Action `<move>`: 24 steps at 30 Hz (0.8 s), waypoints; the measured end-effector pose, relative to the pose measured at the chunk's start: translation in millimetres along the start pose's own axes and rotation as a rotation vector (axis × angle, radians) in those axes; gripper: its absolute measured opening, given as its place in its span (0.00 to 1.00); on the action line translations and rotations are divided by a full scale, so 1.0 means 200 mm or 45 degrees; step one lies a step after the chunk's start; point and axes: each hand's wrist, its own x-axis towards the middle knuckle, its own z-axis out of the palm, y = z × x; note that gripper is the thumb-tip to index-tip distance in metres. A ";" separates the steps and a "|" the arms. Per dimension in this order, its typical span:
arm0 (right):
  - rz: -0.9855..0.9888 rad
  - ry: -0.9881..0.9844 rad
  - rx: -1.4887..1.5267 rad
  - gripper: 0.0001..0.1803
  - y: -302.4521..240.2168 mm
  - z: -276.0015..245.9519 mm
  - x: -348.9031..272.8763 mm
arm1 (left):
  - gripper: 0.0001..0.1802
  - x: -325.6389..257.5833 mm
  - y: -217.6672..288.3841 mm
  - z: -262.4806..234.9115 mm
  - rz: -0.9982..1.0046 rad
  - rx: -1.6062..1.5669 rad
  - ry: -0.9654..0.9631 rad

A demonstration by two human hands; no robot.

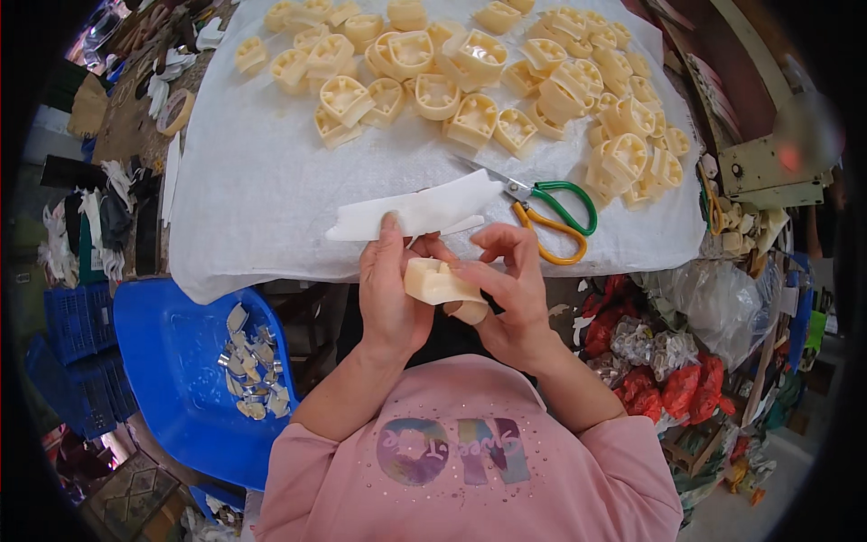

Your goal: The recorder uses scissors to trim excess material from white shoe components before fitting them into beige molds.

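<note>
Both the left hand (390,294) and right hand (511,291) pinch one cream plastic piece (436,281) off the cloth's (262,181) near edge, its underside hidden by fingers.

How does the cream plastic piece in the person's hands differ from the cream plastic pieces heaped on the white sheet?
The cream plastic piece in the hands is gripped off the table by the left hand and right hand; the heaped cream plastic pieces lie loose on the white sheet. The held piece is single and shows mostly a smooth side; the heaped ones are many and mostly show hollow, ribbed insides. Both share colour and moulded look.
</note>
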 end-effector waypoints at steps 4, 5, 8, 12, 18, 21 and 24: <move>-0.055 -0.078 0.239 0.27 -0.02 -0.06 0.03 | 0.24 -0.03 0.02 0.03 0.055 0.145 0.081; -0.055 -0.079 0.238 0.27 -0.04 -0.07 0.05 | 0.24 -0.02 0.03 0.02 0.118 0.222 0.099; -0.219 0.129 0.229 0.23 -0.03 -0.08 0.10 | 0.24 -0.05 0.06 0.02 0.175 0.259 0.041; -0.243 0.198 0.197 0.24 -0.04 -0.02 0.11 | 0.23 -0.11 0.07 0.03 0.123 0.158 -0.108; -0.333 0.228 0.192 0.27 -0.02 0.05 0.08 | 0.24 -0.14 0.10 0.05 0.088 0.139 -0.170; -0.320 0.252 0.217 0.27 -0.02 0.05 0.08 | 0.26 -0.15 0.10 0.06 0.088 0.223 -0.111; -0.320 0.235 0.199 0.26 -0.01 0.05 0.08 | 0.26 -0.15 0.10 0.05 0.116 0.232 -0.139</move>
